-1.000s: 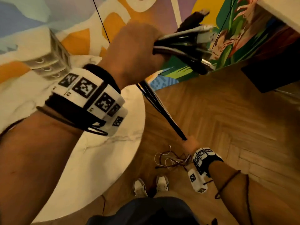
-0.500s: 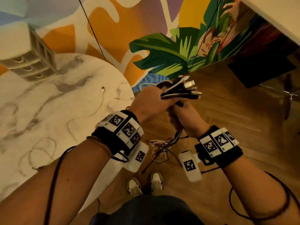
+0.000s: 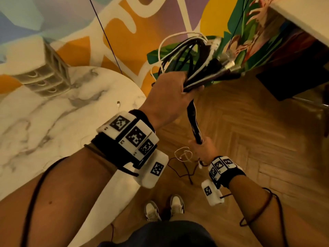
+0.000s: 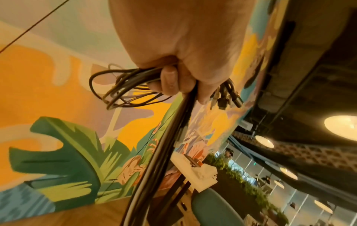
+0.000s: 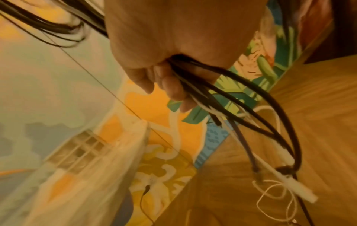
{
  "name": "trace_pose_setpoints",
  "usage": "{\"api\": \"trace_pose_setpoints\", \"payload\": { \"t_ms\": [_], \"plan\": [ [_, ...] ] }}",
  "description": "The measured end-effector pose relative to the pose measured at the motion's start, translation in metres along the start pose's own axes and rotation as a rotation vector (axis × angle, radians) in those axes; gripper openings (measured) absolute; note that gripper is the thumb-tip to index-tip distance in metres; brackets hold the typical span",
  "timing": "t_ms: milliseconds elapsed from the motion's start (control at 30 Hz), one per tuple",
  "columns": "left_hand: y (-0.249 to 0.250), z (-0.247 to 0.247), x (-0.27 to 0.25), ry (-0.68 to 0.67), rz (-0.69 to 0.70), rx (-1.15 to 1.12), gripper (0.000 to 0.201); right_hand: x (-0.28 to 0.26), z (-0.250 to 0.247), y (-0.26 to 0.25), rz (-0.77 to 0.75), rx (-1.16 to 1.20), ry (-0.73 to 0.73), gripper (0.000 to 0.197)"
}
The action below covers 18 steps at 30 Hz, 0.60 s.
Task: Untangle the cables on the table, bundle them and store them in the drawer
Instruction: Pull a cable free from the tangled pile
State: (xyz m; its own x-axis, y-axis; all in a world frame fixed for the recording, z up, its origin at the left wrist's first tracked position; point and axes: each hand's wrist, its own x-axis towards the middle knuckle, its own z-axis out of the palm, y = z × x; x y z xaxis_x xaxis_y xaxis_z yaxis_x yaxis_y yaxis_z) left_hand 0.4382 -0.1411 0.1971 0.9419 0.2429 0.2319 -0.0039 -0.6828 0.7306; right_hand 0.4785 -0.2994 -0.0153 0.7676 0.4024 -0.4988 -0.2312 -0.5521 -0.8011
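My left hand (image 3: 170, 97) is raised and grips a folded bundle of black and white cables (image 3: 194, 57), loops above the fist and plugs (image 3: 226, 63) pointing right. In the left wrist view the fist (image 4: 179, 73) closes round the bundle (image 4: 123, 90), and the strands (image 4: 162, 152) run down from it. Lower down, my right hand (image 3: 203, 148) grips the same strands (image 3: 193, 120), pulled taut between the hands. Loose ends (image 5: 270, 152) trail from the right fist (image 5: 170, 85) toward the floor. A white cable end (image 3: 118, 104) lies on the marble table (image 3: 44, 122).
A white drawer unit (image 3: 48, 75) stands at the back left of the round table. A thin black cord (image 3: 108, 38) runs down the painted wall. Wooden floor lies to the right, with a dark cabinet (image 3: 293, 79) at the far right. My shoes (image 3: 163, 207) are below.
Half a second ago both hands were together at the bundle. Now the left hand has lifted with looped cables while the right has slid down the strands, stretching them.
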Motion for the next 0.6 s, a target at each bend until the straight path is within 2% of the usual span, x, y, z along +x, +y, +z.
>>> {"api": "trace_pose_setpoints", "payload": {
  "t_ms": [100, 200, 333, 400, 500, 600],
  "plan": [
    [0.001, -0.004, 0.003, 0.056, 0.028, 0.02, 0.021, 0.013, 0.0, 0.015, 0.065, -0.091, -0.073, 0.027],
    [0.007, -0.018, 0.009, 0.102, 0.032, 0.034, 0.014, 0.02, 0.0, 0.021, 0.095, -0.184, -0.063, 0.034],
    [0.012, -0.033, 0.013, 0.181, 0.076, 0.01, 0.012, 0.031, -0.003, 0.006, 0.096, -0.092, -0.005, 0.031],
    [0.012, -0.035, 0.014, 0.204, 0.08, -0.014, 0.005, 0.031, -0.004, 0.009, 0.109, -0.093, -0.036, 0.027],
    [0.009, -0.028, 0.012, 0.171, 0.088, -0.001, 0.017, 0.028, -0.008, 0.024, 0.149, -0.296, -0.104, 0.038],
    [0.001, -0.024, 0.005, 0.163, 0.072, 0.032, 0.02, 0.031, -0.013, 0.027, 0.133, -0.476, -0.091, 0.031]
  ]
}}
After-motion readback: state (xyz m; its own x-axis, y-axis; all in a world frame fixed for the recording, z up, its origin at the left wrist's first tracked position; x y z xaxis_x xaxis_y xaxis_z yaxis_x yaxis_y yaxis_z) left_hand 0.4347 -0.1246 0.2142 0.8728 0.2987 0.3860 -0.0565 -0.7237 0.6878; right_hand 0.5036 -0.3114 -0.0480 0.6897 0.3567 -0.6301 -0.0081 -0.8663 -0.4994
